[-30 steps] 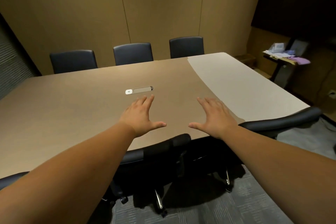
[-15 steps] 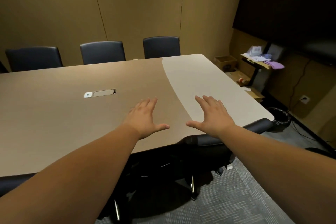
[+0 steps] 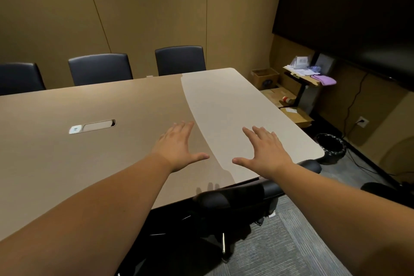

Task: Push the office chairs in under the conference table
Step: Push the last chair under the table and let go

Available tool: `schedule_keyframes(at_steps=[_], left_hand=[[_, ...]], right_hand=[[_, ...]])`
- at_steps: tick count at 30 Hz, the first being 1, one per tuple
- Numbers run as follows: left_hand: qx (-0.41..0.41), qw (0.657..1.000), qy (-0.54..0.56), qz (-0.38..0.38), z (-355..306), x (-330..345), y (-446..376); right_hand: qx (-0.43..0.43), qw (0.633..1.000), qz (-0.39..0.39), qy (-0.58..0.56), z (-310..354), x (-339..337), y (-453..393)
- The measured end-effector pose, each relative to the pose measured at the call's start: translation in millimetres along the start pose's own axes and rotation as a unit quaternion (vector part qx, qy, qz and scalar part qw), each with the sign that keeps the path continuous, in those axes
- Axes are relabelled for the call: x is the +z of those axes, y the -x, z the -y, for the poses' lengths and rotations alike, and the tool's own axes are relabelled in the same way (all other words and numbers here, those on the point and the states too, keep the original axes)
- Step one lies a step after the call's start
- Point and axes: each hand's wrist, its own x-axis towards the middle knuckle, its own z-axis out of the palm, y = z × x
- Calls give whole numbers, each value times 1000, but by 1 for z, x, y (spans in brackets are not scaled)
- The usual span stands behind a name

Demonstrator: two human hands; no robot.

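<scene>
Tan-walled meeting room, seen from above the near edge of the counter (image 3: 112,163); nearest office chair (image 3: 233,199) sits just below that edge, its dark backrest top running left to right, roughly parallel with the edge; left hand (image 3: 179,148) and right hand (image 3: 266,152) hover flat over the counter, fingers spread, holding nothing; chair lies below and nearer the person than both hands, right hand judged nearer; three far chairs (image 3: 99,68) already tucked opposite.

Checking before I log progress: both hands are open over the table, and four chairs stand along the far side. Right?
Not quite. The head view shows three chairs along the far side, not four. Both hands, left and right, are open over the table.
</scene>
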Motion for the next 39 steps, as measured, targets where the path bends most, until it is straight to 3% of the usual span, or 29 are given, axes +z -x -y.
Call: schedule_keyframes(at_steps=[13, 23, 28, 39], left_hand=[[-21, 999, 18, 38, -38, 57, -47], [-112, 987, 31, 108, -132, 126, 5], [-97, 981, -36, 164, -162, 159, 25], [-110, 977, -147, 109, -158, 184, 22]], right_hand=[[-11, 998, 59, 15, -86, 18, -33], [-126, 978, 157, 48, -178, 33, -17], [-171, 955, 234, 71, -216, 45, -2], [-196, 957, 177, 120, -218, 67, -14]])
